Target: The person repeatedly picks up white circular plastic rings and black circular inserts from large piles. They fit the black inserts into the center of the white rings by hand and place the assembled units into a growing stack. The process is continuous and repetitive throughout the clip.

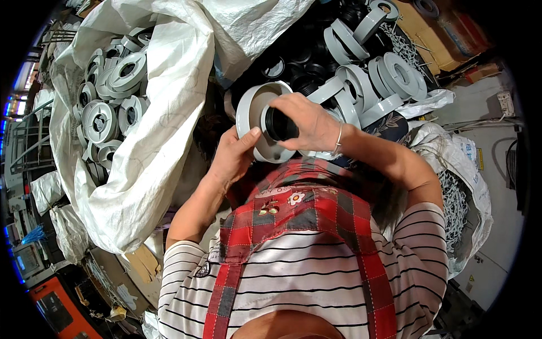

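Observation:
My left hand [232, 157] grips the lower left rim of a round grey plastic piece [245, 111], with the thumb laid over its edge. The piece is tilted, its hollow side facing right. My right hand [311, 122] has its fingers curled round a black ribbed ring [273, 123], which sits against the middle of the grey piece. Whether the ring is seated in it or only touching cannot be made out. Just right of my right hand lie several loose grey rings and flanged pieces [351, 100]. Black ribbed rings [307, 85] are heaped behind my hands.
At the left, a big white woven sack [175, 107] holds many grey flanged pieces [101, 121]. A smaller sack [477, 186] at the right contains small light-coloured strips [453, 206]. More strips [402, 42] lie beside cardboard [420, 25]. An orange-framed box [70, 311] stands lower left.

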{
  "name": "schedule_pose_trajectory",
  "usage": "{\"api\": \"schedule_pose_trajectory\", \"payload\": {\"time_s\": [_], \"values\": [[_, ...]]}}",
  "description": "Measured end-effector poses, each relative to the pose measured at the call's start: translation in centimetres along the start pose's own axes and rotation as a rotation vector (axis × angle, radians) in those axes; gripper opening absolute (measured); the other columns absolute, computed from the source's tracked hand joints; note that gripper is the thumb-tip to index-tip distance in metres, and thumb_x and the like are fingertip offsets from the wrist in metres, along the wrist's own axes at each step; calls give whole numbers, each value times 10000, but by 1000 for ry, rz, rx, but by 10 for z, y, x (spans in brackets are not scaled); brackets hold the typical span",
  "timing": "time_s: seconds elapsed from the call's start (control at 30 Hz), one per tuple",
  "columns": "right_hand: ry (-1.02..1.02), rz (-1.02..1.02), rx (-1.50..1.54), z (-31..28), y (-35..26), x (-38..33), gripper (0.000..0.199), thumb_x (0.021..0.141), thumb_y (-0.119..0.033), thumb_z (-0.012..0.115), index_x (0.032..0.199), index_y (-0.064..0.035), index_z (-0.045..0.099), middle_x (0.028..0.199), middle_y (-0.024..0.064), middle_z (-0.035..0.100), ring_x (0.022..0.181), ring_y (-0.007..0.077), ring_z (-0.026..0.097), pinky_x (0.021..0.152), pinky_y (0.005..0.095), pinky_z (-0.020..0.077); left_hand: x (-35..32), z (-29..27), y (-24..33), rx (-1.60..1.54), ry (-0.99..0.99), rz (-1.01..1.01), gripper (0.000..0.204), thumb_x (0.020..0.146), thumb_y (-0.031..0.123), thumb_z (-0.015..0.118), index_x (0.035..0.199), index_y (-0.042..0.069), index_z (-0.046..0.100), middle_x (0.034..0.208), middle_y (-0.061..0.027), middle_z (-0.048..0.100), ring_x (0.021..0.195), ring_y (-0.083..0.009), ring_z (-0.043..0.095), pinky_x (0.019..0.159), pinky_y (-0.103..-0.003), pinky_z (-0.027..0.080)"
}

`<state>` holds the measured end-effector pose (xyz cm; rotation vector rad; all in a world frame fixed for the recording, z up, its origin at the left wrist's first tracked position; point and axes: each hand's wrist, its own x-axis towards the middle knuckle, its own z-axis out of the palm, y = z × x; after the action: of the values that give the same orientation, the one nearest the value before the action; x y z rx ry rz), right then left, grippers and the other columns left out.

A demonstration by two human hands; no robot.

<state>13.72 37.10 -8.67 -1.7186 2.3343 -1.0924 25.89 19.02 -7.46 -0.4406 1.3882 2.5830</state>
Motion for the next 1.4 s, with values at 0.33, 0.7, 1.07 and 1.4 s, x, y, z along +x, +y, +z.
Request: {"api": "schedule_pose_trajectory", "payload": {"time_s": [0.33,0.7,1.07,1.4], "values": [[-155,534,168,-6,58,26,351,758,-398,673,840,-58,686,735,138,661,712,256,661,659,361,520,-11,-18,128,1435,612,1463,782,775,129,739,1391,-58,297,1382,-198,398,1301,-237,370,1078,-374,264],[-750,694,-294,-5,136,52,258,724,-183,738,935,-42,691,917,159,682,889,305,660,750,373,540,77,-4,-63,-171,44,-489,563,891,375,601,1147,-107,463,1093,-229,551,958,-323,617,814,-429,547],[373,632,124,-69,66,-2,284,774,-260,698,803,16,635,612,96,575,554,166,496,558,306,428,182,37,-100,-257,178,-423,443,966,317,315,1127,-51,501,977,-236,603,797,-346,655,647,-424,600],[419,317,-1,-39,39,-19,132,722,-104,725,754,-11,636,1171,145,584,919,214,603,786,294,465,103,14,-23,-48,186,247,431,822,81,660,1194,-2,458,1138,-116,567,990,-206,588,854,-351,487]]}}
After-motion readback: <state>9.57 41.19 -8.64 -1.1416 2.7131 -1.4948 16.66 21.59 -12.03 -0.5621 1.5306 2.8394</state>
